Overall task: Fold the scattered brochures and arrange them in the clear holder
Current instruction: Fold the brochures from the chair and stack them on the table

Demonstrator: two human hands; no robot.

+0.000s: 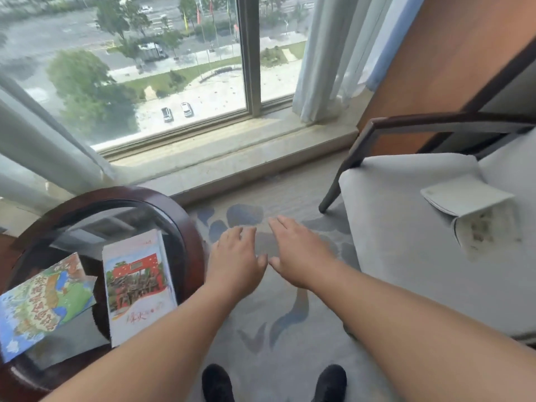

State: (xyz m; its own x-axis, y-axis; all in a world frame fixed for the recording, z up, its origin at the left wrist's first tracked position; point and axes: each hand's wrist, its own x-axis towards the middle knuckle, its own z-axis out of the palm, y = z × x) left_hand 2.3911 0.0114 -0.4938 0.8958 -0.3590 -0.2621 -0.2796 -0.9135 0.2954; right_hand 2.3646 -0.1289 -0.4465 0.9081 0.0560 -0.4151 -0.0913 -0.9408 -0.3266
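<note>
Both hands, left and right, are hovering flat and empty between the counter brochures and the chair.

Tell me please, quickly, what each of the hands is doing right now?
Left hand: open, palm down, holding nothing.
Right hand: open, palm down, holding nothing.

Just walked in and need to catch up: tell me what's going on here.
A person stands by a window with both arms stretched forward. The left hand and right hand are open, palms down, and hold nothing. Two brochures lie on the round glass-topped table: a map brochure and a brochure with a red gate photo. A third, partly unfolded white brochure lies on the grey chair. No clear holder is in view, so the work looks unstarted.
</note>
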